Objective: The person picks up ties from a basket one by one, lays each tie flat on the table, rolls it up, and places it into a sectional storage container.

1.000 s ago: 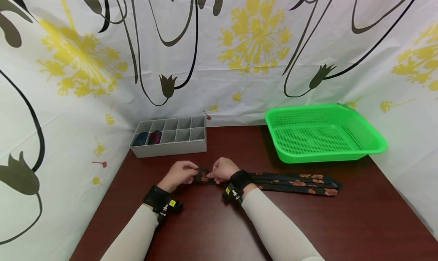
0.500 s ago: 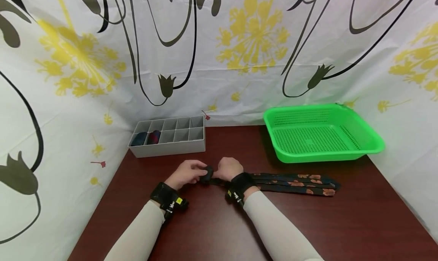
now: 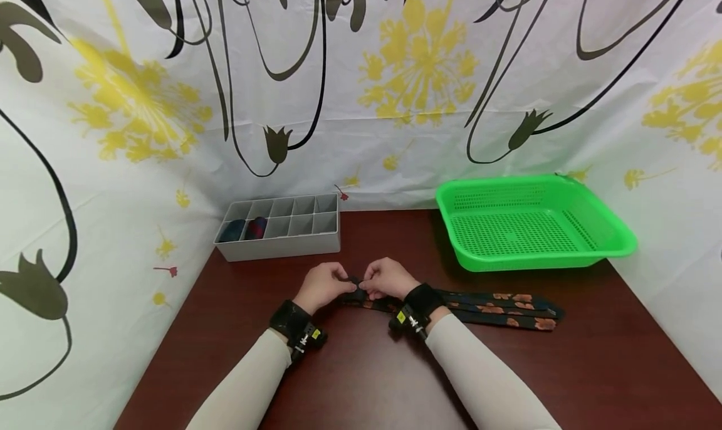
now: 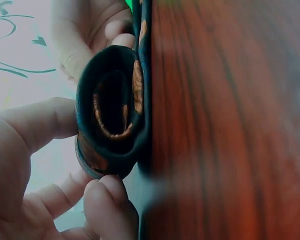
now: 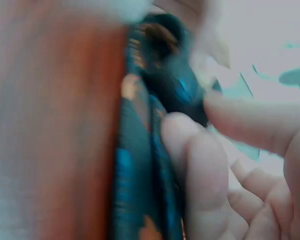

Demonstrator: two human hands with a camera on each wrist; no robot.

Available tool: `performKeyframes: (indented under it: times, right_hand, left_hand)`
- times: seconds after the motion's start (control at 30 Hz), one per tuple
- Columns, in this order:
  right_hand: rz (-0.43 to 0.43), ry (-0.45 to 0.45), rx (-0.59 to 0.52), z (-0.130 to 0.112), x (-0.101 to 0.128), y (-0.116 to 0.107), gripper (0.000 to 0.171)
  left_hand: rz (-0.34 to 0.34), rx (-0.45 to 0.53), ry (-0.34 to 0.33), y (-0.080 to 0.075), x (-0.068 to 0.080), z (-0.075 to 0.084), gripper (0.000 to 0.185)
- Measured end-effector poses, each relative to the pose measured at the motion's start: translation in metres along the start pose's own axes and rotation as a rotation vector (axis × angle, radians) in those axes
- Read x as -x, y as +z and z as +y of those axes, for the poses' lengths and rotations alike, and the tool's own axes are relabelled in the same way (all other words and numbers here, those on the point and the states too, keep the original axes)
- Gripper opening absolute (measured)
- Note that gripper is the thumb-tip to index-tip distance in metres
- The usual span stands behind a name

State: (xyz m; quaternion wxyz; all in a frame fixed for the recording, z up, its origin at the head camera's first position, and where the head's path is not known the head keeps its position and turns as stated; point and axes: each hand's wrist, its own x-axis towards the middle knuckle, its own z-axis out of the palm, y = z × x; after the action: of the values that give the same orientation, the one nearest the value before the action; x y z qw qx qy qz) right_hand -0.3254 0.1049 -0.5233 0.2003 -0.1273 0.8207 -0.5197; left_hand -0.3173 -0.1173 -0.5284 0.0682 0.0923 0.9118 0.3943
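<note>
At the far left of the counter (image 3: 564,367) stands a grey divided organizer (image 3: 280,226). Nearer, the left hand (image 3: 323,286) pinches the rolled end of a dark necktie (image 3: 496,308) between thumb and fingers; the coil shows clearly from the left wrist. The right hand (image 3: 389,277) pinches that roll from the other side. The tie's flat length trails rightward, below the green basket (image 3: 615,245).

Bare worktop (image 3: 366,380) lies open in front of both hands; the grey organiser (image 3: 280,226) blocks the far left, the green basket (image 3: 530,223) the far right.
</note>
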Motion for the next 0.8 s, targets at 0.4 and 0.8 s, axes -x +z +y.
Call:
performKeyframes:
  times: [0.4,0.8]
  right_hand:
    - [0.053,-0.176,0.179,0.01,0.009,0.001,0.015]
    - [0.058,-0.334,0.499,0.006,0.013,-0.002,0.02]
  left_hand:
    - [-0.106,-0.142,0.292,-0.001,0.0,-0.008,0.04]
    - [-0.191,-0.217,0.343,-0.003,0.0,-0.009,0.046]
